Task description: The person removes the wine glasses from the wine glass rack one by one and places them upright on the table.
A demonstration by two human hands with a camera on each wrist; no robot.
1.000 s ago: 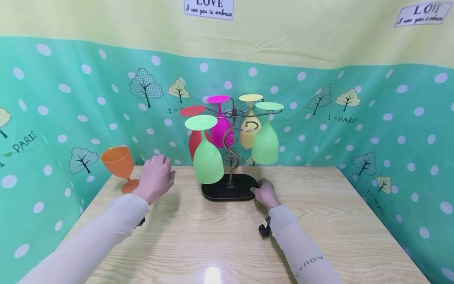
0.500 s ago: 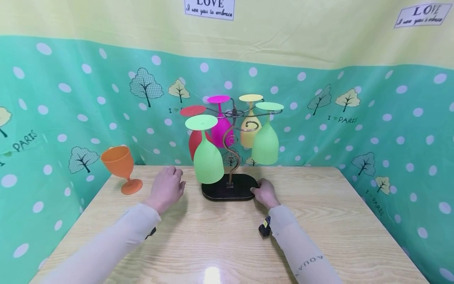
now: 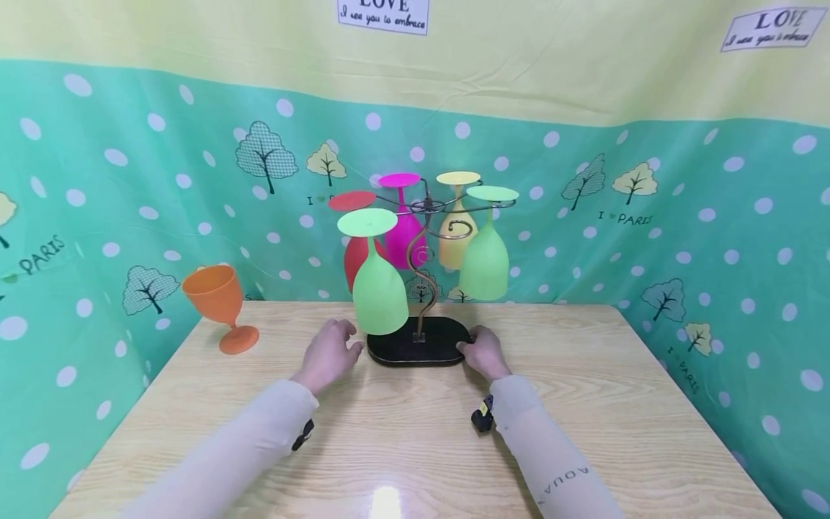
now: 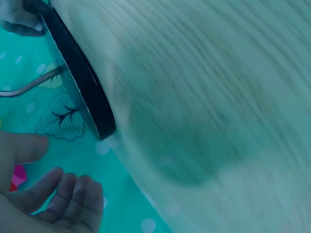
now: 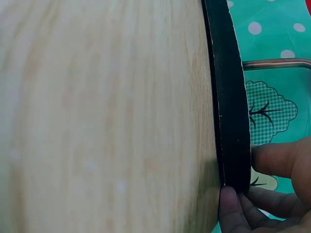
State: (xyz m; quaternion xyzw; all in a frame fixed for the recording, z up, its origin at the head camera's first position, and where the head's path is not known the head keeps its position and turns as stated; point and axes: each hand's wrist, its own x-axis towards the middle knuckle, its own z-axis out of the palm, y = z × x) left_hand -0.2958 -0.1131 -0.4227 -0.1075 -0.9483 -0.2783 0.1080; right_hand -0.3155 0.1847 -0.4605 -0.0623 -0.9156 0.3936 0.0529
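A metal goblet rack stands on an oval black base (image 3: 421, 352). At the base's right end my right hand (image 3: 484, 352) grips the edge; in the right wrist view the thumb (image 5: 273, 159) lies over the top and the fingers curl at the end. My left hand (image 3: 328, 355) holds nothing and is beside the base's left end, its fingers (image 4: 62, 199) loosely bent and apart from the base. Upside down from the rack hang a front light green goblet (image 3: 380, 297), a red goblet (image 3: 355, 256), a magenta goblet (image 3: 403, 239), a yellow goblet (image 3: 456, 241) and another light green goblet (image 3: 485, 263).
An orange goblet (image 3: 219, 297) stands upright at the back left of the wooden table (image 3: 415, 440). Behind and at both sides hangs a green and yellow printed curtain (image 3: 551, 209). One rack arm ends in a bare curl (image 3: 460, 229).
My left hand has moved right, from beside the orange goblet to the left end of the black base. My right hand stays on the base, and the rack has barely shifted.
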